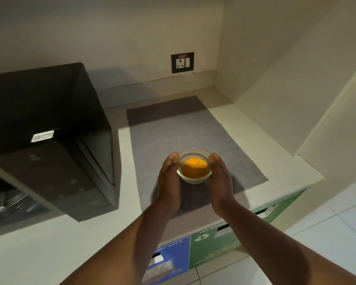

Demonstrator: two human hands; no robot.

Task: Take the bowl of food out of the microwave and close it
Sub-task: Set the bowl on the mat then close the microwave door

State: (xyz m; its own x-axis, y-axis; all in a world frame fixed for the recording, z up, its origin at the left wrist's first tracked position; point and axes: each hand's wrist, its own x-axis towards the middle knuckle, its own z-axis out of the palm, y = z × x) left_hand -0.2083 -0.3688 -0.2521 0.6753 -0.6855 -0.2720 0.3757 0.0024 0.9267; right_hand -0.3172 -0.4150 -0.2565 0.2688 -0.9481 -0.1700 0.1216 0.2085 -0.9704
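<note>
Both hands, left [169,177] and right [219,177], cup the sides of the glass bowl [194,166], palms pressed in to steady it over the grey mat [173,128] on the counter [255,132]. It holds a mound of orange food [194,169]. To the left, the microwave [49,112] stands with its door [39,173] open, not yet closed.

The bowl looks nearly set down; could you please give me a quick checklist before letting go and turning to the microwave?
1. Bowl over the grey mat: ok.
2. Bowl fully resting on the mat: cannot tell.
3. Left hand and right hand cupping both sides: ok.
4. Orange food inside, none spilled: ok.
5. Microwave door shut: not ok, it stands open.
6. Mat around the bowl free of clutter: ok.
</note>
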